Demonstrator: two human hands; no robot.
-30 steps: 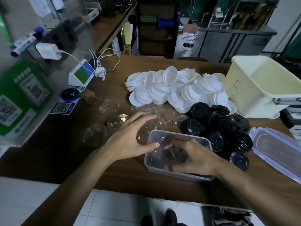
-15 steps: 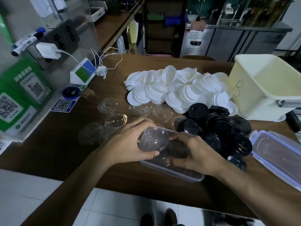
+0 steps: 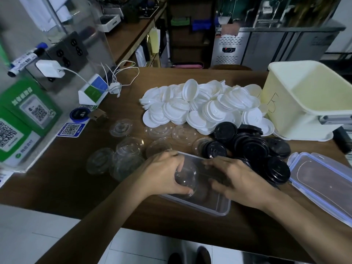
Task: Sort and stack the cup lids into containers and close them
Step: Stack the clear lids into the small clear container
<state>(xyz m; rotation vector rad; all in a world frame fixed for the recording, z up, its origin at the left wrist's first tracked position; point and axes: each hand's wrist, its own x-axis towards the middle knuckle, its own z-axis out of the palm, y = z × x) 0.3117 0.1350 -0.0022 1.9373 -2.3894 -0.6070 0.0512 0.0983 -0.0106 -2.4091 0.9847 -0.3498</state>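
Left hand (image 3: 162, 174) grips a clear lid (image 3: 185, 180) over the clear box (image 3: 219, 209); right hand (image 3: 240, 181) sits over it, grip unclear. You're prob. mid-stacking; next lower it in flat, w/o tipping.

You've got white lids (image 3: 200, 109) heaped beside glossy black lids (image 3: 253, 147), clear lids (image 3: 122, 128) left of them, all on your dark brown table (image 3: 57, 178).
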